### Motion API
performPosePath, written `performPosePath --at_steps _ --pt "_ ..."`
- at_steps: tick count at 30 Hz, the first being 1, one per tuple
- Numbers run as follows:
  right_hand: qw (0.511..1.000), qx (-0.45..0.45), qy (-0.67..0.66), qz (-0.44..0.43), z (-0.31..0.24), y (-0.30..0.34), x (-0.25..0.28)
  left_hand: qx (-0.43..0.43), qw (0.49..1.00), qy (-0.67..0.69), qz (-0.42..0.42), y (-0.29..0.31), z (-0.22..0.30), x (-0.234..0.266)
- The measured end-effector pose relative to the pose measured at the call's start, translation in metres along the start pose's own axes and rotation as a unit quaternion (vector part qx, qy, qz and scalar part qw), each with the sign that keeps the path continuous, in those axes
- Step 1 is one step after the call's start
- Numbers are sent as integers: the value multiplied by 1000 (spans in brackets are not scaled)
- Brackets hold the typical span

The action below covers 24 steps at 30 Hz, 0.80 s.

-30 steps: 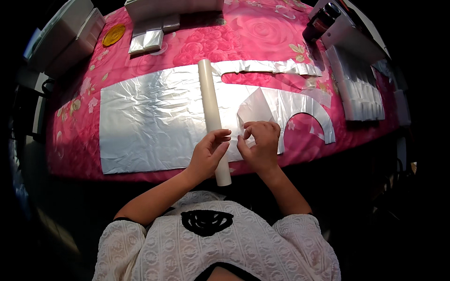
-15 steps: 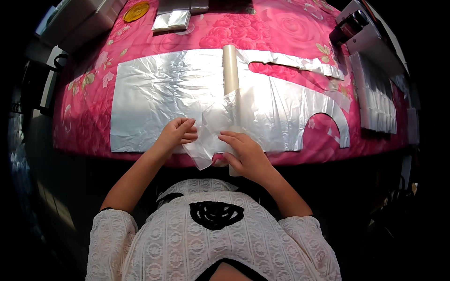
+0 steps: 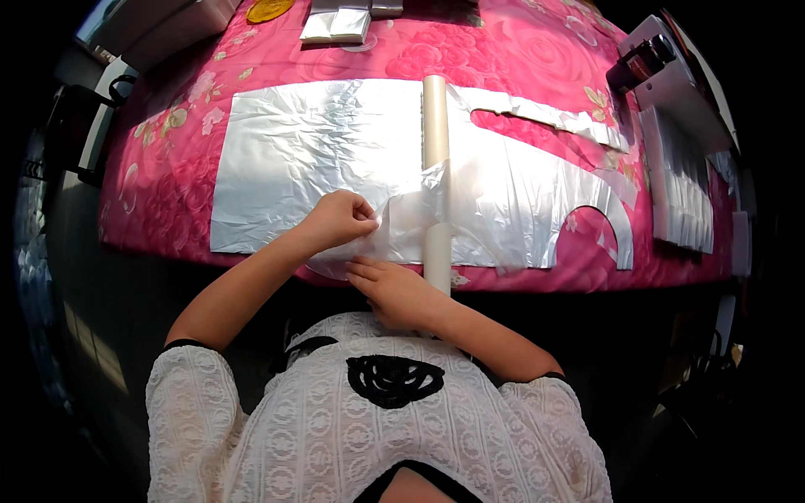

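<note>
A thin silvery-white plastic sheet [image 3: 293, 151] lies spread across the table, creased on its left part. Its right end has curved cut-outs, like a disposable apron. Across its middle rests a pale beige tube [image 3: 436, 126], whose near end sticks out past the table edge. A translucent flap of film [image 3: 401, 225] lies left of the tube, over the near part of the sheet. My left hand [image 3: 340, 222] is closed, thumb and forefinger pinching this film. Just nearer to me, my right hand [image 3: 394, 292] lies with fingers stretched out against the film's near edge.
The table has a pink rose-patterned cloth [image 3: 151, 193]. Folded silvery packs [image 3: 335, 27] and a yellow round object [image 3: 268, 8] are at the back. On the right stand a dark bottle [image 3: 639, 63], a white box [image 3: 671, 84] and stacked folded film [image 3: 677, 184]. A pale bin [image 3: 159, 33] stands far left.
Both hands have moved the film flap leftward from the tube. My right hand has crossed to the left of the tube, and my left hand now pinches the film. The view has shifted slightly.
</note>
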State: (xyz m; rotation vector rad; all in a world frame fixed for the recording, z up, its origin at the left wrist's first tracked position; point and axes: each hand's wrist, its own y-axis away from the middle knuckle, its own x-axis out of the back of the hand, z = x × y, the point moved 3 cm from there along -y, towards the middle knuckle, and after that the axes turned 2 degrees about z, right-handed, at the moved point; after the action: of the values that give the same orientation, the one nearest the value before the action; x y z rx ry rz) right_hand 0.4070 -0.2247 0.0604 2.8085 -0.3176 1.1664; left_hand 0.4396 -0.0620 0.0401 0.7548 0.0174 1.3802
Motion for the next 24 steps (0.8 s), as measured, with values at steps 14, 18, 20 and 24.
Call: performPosePath --at_steps 14,18,20,24 --pt "781 -443 246 365 124 247 214 78 977 189 -55 3 -9 15" --pt "675 -432 169 573 132 315 232 76 975 199 -71 0 -9 14" --pt "696 -394 71 595 98 261 206 87 975 194 -66 3 -10 16" --pt "859 -381 -88 332 32 133 94 96 974 192 -67 5 -6 26"
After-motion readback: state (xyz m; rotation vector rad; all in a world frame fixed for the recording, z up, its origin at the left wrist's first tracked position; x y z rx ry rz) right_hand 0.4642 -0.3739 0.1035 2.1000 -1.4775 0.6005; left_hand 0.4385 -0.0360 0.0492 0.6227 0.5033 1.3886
